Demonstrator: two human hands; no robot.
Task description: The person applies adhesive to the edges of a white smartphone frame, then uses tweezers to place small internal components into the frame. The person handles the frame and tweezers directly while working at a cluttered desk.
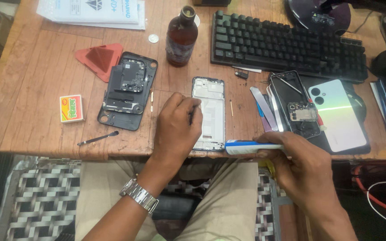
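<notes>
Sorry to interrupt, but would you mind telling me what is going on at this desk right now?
A person seated at a wooden desk is working on an opened phone. The left hand rests on the bare phone frame and pinches a thin dark tool against it. The right hand holds a white and blue tube, its tip near the frame's lower edge. Another dismantled phone back lies to the left, a brown bottle and keyboard behind.

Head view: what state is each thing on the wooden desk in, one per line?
Silver phone frame: stripped bare, flat, left hand pressing a thin tool on it.
White-and-blue tube: lying sideways in the right hand.
Black phone back with circuit boards: opened, flat.
Brown glass bottle: upright, uncapped.
Pale green phone cover: detached, outer side up.
Black keyboard: untouched.
</notes>
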